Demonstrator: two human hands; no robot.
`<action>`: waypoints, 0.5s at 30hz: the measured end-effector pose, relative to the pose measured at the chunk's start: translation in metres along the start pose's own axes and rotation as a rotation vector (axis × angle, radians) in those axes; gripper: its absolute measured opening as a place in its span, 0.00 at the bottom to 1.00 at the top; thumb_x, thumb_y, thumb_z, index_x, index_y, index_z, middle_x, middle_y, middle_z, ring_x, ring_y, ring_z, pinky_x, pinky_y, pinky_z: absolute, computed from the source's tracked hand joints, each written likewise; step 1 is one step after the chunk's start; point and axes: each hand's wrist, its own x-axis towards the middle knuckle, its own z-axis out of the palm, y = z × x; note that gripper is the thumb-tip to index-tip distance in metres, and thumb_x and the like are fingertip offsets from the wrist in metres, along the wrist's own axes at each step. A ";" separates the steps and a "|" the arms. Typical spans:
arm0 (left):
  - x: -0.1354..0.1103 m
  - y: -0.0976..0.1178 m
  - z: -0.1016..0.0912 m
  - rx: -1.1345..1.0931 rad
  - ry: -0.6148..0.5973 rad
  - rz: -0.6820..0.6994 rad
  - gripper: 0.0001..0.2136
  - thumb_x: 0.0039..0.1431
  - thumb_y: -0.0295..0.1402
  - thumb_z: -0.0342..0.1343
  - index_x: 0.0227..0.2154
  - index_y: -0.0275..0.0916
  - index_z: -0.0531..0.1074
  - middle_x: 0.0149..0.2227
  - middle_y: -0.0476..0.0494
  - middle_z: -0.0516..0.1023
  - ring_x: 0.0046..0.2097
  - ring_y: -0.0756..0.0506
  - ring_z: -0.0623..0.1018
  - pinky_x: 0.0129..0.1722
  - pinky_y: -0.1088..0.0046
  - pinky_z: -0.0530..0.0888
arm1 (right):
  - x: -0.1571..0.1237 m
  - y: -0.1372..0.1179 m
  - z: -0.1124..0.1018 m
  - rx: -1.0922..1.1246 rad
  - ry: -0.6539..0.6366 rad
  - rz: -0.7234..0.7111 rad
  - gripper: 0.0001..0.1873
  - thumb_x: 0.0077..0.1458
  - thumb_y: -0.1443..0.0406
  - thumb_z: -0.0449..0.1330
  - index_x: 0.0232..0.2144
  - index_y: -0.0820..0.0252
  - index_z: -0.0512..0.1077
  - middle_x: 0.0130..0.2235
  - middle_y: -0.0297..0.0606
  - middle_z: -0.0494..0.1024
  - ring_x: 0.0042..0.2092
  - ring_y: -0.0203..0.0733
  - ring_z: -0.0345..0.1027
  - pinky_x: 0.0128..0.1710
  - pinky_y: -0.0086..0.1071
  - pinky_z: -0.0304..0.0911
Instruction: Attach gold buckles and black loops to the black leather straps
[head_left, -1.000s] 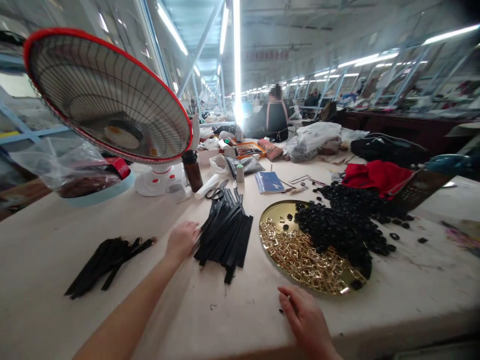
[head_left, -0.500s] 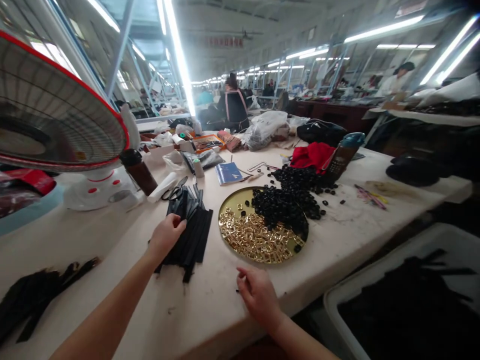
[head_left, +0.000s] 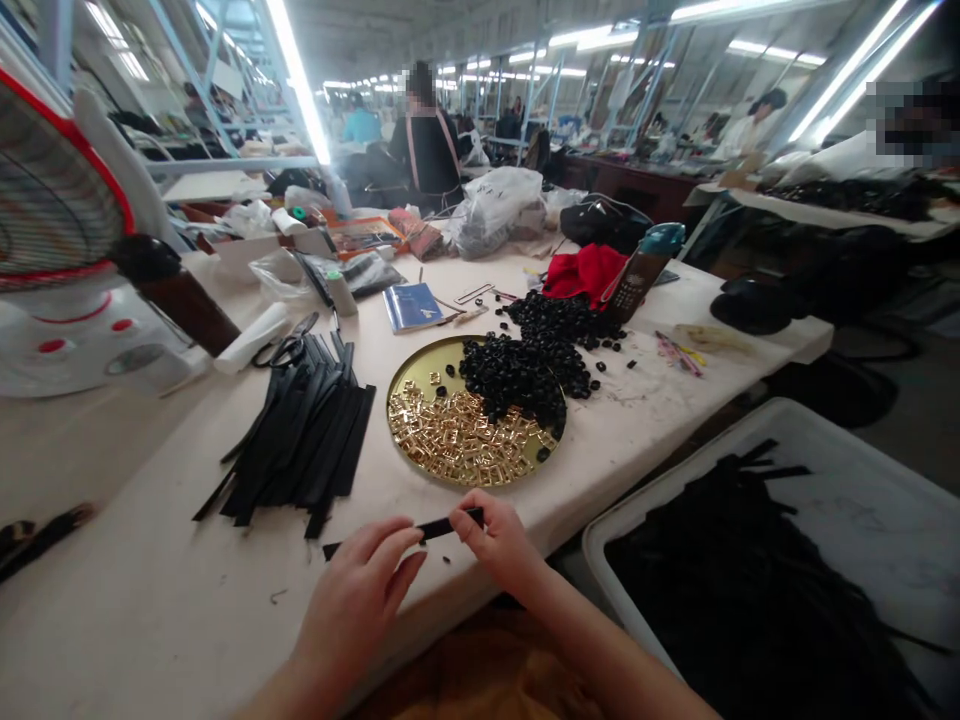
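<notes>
Stretched between my two hands near the table's front edge is a black strap (head_left: 441, 526). My left hand (head_left: 364, 575) is closed round its left part, and a short end pokes out past the knuckles. My right hand (head_left: 491, 535) pinches the other end between thumb and fingers. Just beyond them lies a round gold tray (head_left: 394, 440) with many gold buckles (head_left: 457, 435) and a heap of small black loops (head_left: 517, 375) that spills onto the table. Left of the tray is a pile of black straps (head_left: 300, 430).
Scissors (head_left: 285, 348) touch the strap pile's far end. A fan (head_left: 60, 190) and a dark bottle (head_left: 176, 295) stand at left. Behind the tray lie a blue booklet (head_left: 412, 306), red cloth (head_left: 581, 273) and another bottle (head_left: 645, 270). A white bin (head_left: 600, 530) with black straps stands at right. People work farther back.
My left hand has come from the strap pile toward the front edge with a strap. My right hand has taken hold of its other end. The view has turned right.
</notes>
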 end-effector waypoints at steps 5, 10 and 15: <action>0.016 0.001 0.003 0.025 -0.208 -0.106 0.11 0.57 0.36 0.44 0.31 0.39 0.70 0.24 0.46 0.72 0.27 0.46 0.71 0.28 0.71 0.65 | 0.024 -0.002 -0.026 -0.097 -0.051 -0.153 0.11 0.57 0.59 0.50 0.34 0.59 0.68 0.28 0.33 0.70 0.30 0.35 0.63 0.29 0.27 0.58; 0.018 0.016 -0.002 -0.762 -0.330 -0.497 0.10 0.55 0.31 0.45 0.39 0.35 0.66 0.24 0.51 0.67 0.20 0.55 0.65 0.20 0.79 0.60 | 0.084 0.026 -0.072 -0.746 0.118 -0.220 0.12 0.55 0.69 0.49 0.39 0.61 0.71 0.40 0.43 0.70 0.40 0.42 0.64 0.40 0.32 0.57; 0.012 0.023 -0.010 -1.256 -0.357 -0.668 0.13 0.50 0.23 0.48 0.40 0.31 0.66 0.28 0.45 0.69 0.25 0.54 0.69 0.22 0.80 0.65 | 0.113 0.048 -0.081 -1.051 -0.056 -0.273 0.13 0.54 0.72 0.50 0.37 0.59 0.72 0.38 0.43 0.71 0.37 0.42 0.63 0.34 0.31 0.56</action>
